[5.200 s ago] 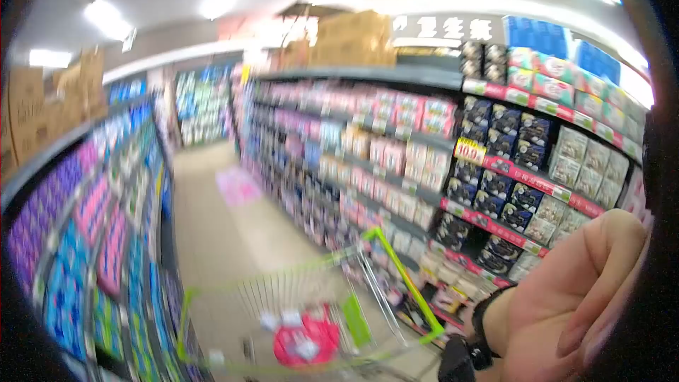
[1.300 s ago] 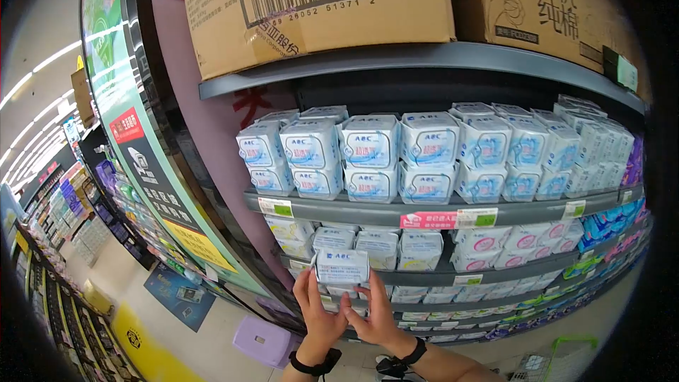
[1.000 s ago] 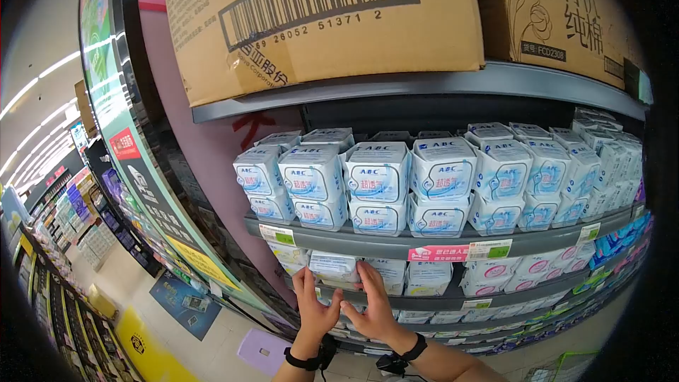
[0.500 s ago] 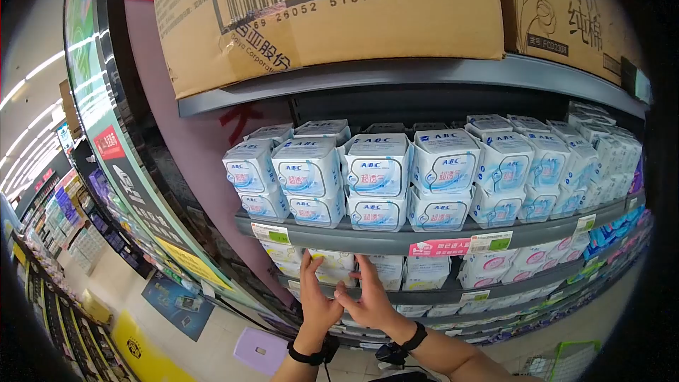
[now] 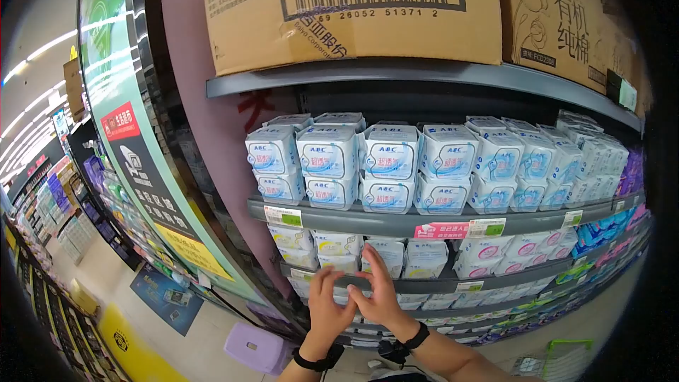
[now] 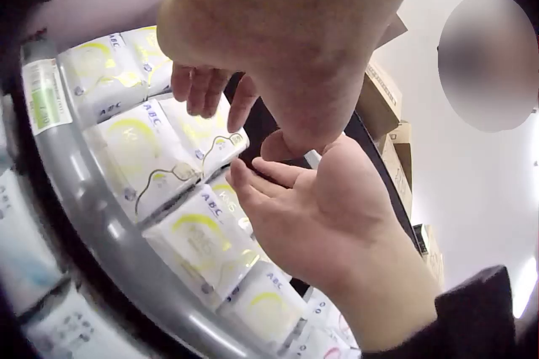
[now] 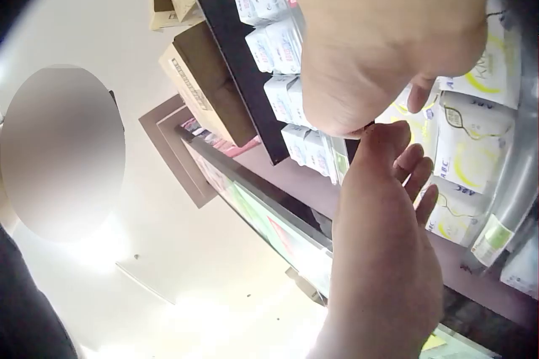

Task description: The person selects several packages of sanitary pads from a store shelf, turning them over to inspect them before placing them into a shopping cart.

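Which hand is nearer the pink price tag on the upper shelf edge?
Right. The right hand is below and slightly left of the pink price tag; the left hand sits further left and lower, beside the right hand.

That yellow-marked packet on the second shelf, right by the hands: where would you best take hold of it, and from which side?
Probably by its two short ends, coming straight in from the aisle. The yellow packet sits face-out at the front edge of the shelf, packed between neighbours, so only its front is free. The left hand and right hand, both open in front, could draw it forward, then pinch each end.
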